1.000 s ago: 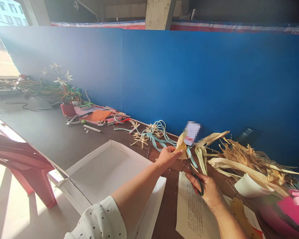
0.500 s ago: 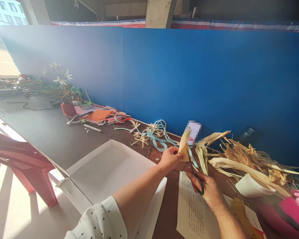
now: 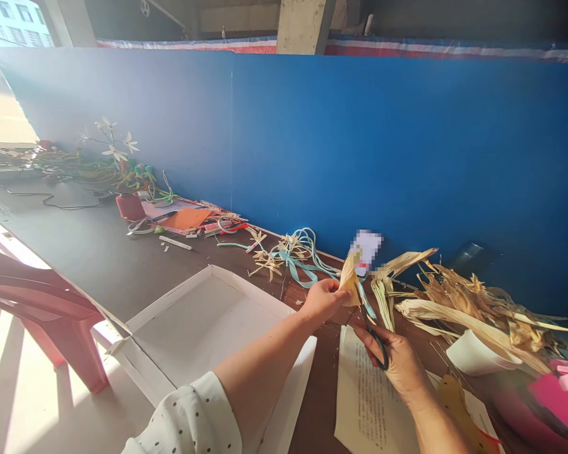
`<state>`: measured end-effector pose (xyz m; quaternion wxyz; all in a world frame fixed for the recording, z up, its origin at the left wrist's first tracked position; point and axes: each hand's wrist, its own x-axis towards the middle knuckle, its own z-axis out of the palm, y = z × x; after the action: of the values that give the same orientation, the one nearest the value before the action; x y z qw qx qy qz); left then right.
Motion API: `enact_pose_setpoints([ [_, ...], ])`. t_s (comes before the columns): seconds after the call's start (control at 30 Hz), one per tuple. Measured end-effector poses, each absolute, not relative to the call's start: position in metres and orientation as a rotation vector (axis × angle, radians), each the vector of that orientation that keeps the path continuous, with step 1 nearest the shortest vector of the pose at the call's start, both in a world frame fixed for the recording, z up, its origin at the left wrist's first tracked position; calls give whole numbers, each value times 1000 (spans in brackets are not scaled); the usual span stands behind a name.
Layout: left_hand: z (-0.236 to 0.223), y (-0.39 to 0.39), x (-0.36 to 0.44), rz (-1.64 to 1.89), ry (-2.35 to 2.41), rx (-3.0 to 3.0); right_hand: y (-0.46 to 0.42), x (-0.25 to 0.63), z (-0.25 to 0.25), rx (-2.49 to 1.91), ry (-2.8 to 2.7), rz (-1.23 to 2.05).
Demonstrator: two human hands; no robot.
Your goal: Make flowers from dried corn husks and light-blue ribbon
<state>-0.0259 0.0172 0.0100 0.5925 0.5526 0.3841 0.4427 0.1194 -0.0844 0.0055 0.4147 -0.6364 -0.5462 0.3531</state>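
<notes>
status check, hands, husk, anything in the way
Left hand pinching dried husk. Right hand gripping scissors at husk's edge. Possible snag: pale blue strip close by scissors.

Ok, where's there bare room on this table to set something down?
Bare tabletop lies at left, between the white cardboard tray and the orange paper. The tray's visible floor is bare too, though the left forearm crosses it. Around and right of the scissors it's crowded: dried corn husks, white cup, printed sheet.
</notes>
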Motion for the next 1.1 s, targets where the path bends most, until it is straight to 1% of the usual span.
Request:
enact_pose_setpoints([
  [0.3,3,25,-25,1065,886,1046,-86,110,13,-1648,-1354,916],
  [0.57,8,19,-22,1011,833,1046,-87,108,13,-1653,-1273,919],
  [1.1,10,24,-30,885,722,978,-87,109,14,-1664,-1316,892],
])
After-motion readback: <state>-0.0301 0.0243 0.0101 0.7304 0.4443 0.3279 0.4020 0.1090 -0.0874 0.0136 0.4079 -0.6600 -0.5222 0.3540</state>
